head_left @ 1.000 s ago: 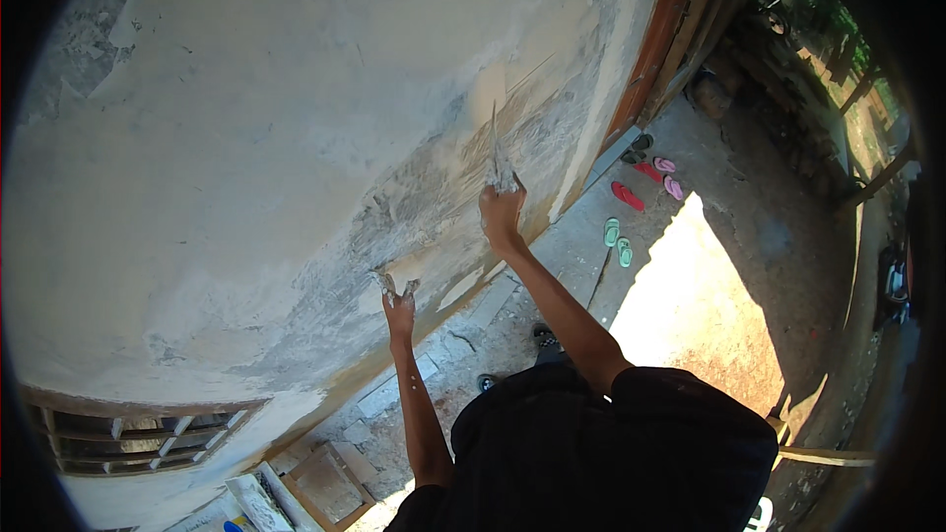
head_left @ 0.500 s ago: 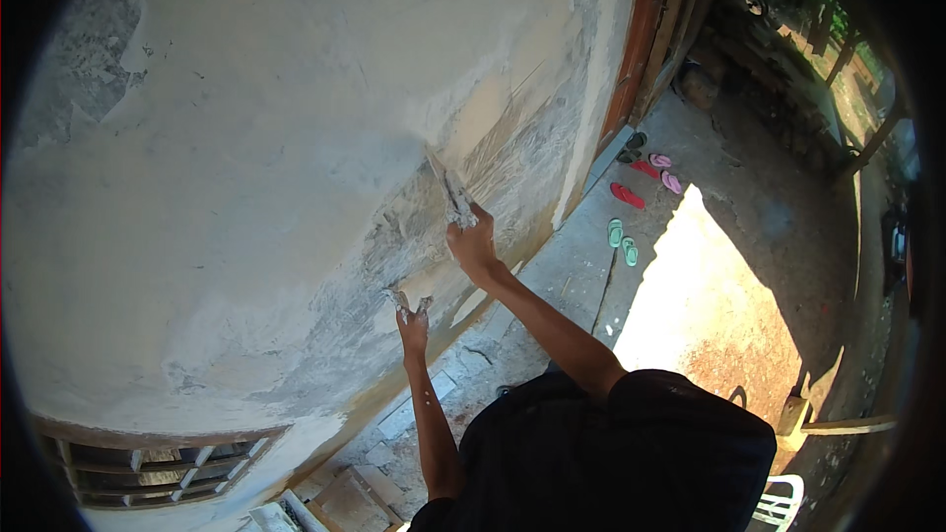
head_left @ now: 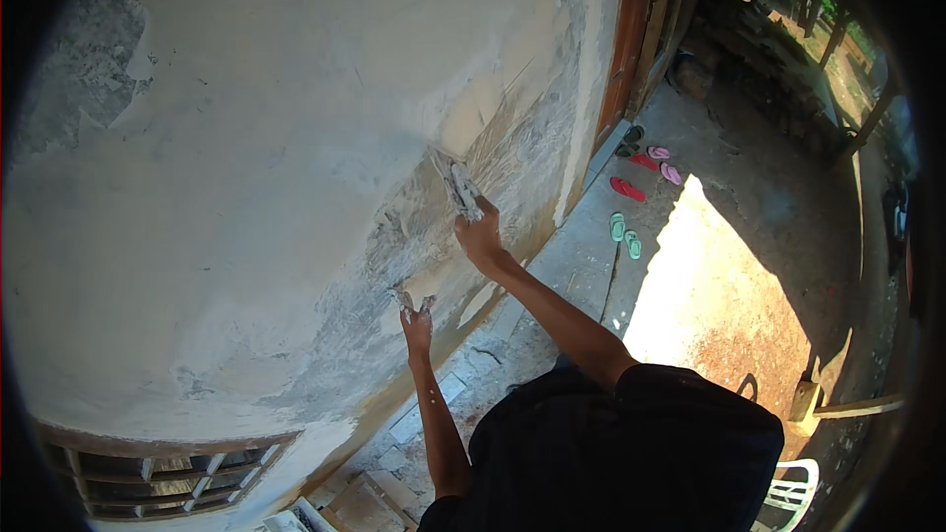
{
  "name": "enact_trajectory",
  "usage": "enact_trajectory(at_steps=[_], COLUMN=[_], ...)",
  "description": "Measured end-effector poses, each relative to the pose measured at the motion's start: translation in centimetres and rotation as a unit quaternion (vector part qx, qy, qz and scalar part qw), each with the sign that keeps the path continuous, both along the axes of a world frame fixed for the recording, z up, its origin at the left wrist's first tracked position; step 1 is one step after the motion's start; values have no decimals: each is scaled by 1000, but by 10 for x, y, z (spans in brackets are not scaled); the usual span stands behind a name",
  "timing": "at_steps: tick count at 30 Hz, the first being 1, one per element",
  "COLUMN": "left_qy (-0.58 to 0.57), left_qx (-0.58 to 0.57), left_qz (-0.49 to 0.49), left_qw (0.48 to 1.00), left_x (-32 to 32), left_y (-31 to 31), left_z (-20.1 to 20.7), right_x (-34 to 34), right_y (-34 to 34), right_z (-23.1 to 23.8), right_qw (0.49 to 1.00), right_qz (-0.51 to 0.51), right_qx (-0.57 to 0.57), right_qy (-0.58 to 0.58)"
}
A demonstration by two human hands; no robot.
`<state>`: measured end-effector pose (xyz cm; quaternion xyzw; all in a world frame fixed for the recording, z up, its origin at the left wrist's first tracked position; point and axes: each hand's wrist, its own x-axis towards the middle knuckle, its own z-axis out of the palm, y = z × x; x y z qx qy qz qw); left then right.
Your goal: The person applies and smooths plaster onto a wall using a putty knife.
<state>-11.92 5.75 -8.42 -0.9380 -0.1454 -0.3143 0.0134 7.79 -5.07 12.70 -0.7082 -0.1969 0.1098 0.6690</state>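
One patchy wall [head_left: 276, 138], right hand [head_left: 480, 233] closed around one flat tool [head_left: 456, 183], left hand [head_left: 418, 327], grip unclear

The wall [head_left: 266, 187] is in front and to the left, and the floor [head_left: 581, 266] runs along its bottom edge. A window [head_left: 182, 483] sits low in the wall, left of both hands. A door [head_left: 629, 39] is at the wall's right edge. The right hand [head_left: 480, 232] has a scraper [head_left: 455, 184] in it, by the wall. The left hand [head_left: 418, 330] is to its left, nearer the wall's bottom edge. A pair of slippers [head_left: 618, 228] lies on the floor, right of both hands. More slippers [head_left: 628, 190] lie past them, toward the door. A chair [head_left: 810, 488] is on the right, well away from the wall.
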Motion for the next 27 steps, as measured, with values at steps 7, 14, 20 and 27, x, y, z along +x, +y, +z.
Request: enact_trajectory(at_steps=[7,14,20,27], left_qy=[-54,-52,-62,-44], left_qx=[-572,-595,-631,-395], left_qz=[42,40,40,21], left_qw=[818,801,772,918], left_x=[7,8,9,10], left_y=[-11,-13,-15,-10], left_z=[1,5,15,14], right_x=[43,-8,141,21], right_y=[45,1,-6,43], right_z=[8,-68,62,10], right_qw=[986,993,974,985], right_qz=[-32,86,-114,-26], right_qx=[-19,-64,192,33], right_qy=[-161,-49,-47,-167])
